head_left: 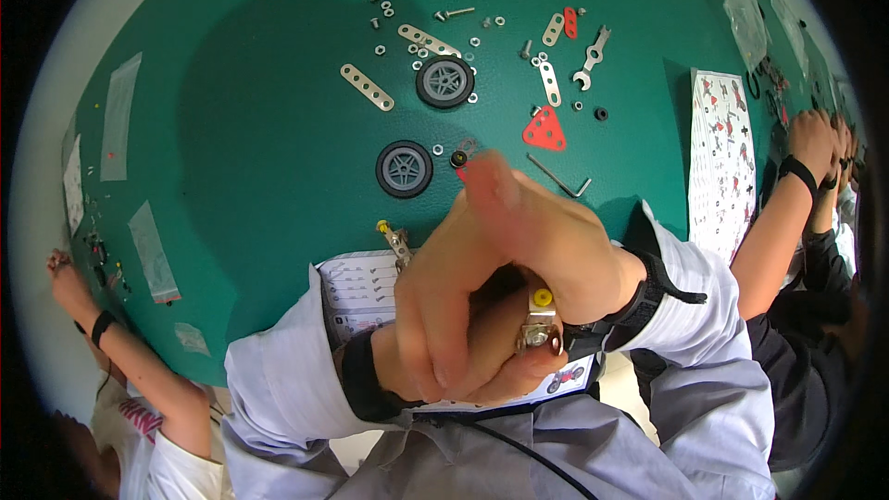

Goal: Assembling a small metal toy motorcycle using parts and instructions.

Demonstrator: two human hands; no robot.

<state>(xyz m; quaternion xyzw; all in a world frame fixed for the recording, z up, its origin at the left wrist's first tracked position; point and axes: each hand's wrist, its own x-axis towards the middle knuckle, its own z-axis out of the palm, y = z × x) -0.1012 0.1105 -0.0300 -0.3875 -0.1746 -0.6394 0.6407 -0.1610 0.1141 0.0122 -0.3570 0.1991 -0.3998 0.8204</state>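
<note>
My two hands cross close together in front of my body. My right hand is on top, its fingers curled over my left hand. Both are closed around a small model assembly of metal strips. One end, a bent silver bracket with a yellow round piece, shows by my left fingertips. A perforated strip with a yellow tip sticks out past my right fingers. Its middle is hidden by the hands. Just beyond lie a black-tyred wheel, a second wheel and a hex key.
On the green table lie loose nuts and screws, perforated strips, a red triangular plate and a spanner. An instruction sheet is under my hands, another to the right. People sit at both sides.
</note>
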